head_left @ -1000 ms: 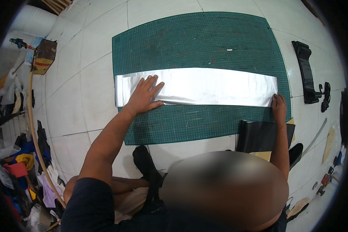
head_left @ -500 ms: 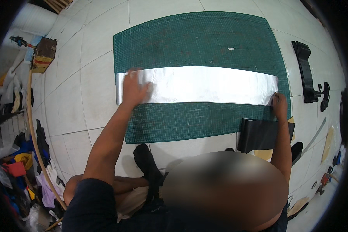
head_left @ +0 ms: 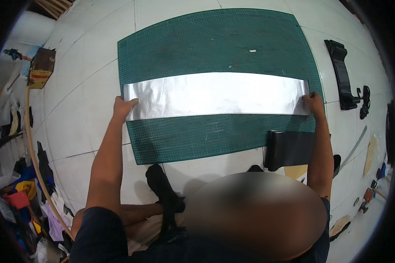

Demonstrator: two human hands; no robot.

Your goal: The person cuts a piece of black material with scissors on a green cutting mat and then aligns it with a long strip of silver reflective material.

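Note:
A long strip of shiny silver sheet [head_left: 219, 94] stretches left to right over a green cutting mat [head_left: 197, 48] on the floor. At its left end, my left hand [head_left: 124, 107] grips the short edge, thumb on top and fingers hidden underneath. My right hand [head_left: 313, 104] pinches the opposite end in the same way, near the mat's right edge. Slight creases show in the sheet close to the left end. Below the right end lies a folded black sheet [head_left: 289, 150], partly covered by my right forearm.
On the right floor lie a black folded strip [head_left: 341, 74] and a coiled black cord [head_left: 364, 101]. A brown box [head_left: 42, 68] stands at the left, above a long curved wooden strip [head_left: 34, 149] beside piled scraps [head_left: 22, 197]. Small white scraps dot the mat.
My left hand has gone from lying on the sheet's surface to gripping its left edge. My right hand has slid slightly up the right edge. The whole view has shifted a little.

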